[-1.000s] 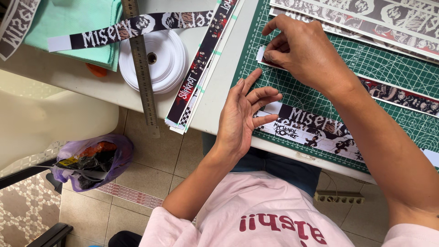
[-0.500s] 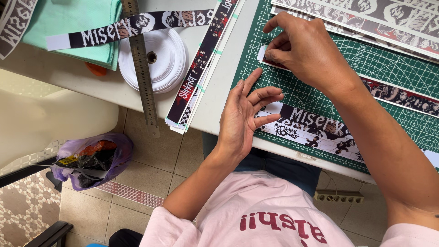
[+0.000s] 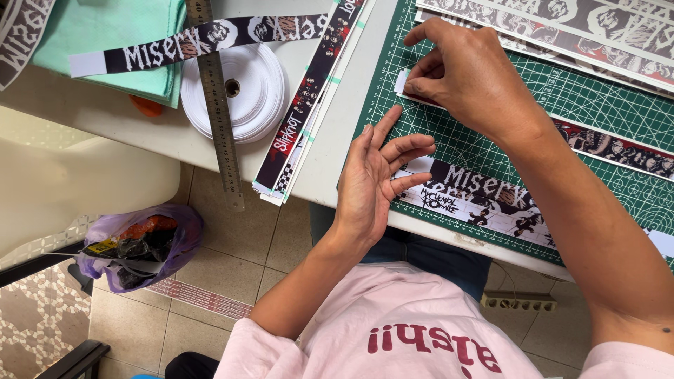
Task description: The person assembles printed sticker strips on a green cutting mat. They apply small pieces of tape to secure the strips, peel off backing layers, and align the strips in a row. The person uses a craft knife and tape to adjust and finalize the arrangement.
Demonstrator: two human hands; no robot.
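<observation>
Seen from the head camera: our left hand (image 3: 375, 179) lies palm up at the edge of the green cutting mat (image 3: 491, 151), fingers loosely spread, their tips resting on the white end of a black printed strip (image 3: 484, 196). Our right hand (image 3: 470, 74) pinches the end of another printed strip (image 3: 618, 151) farther up the mat. A steel ruler (image 3: 214, 91) crosses a white tape roll (image 3: 246, 88) to the left.

Black-and-white printed label strips (image 3: 484, 200) on green cutting mat (image 3: 597, 112) — purple bag (image 3: 137, 245) on floor
</observation>
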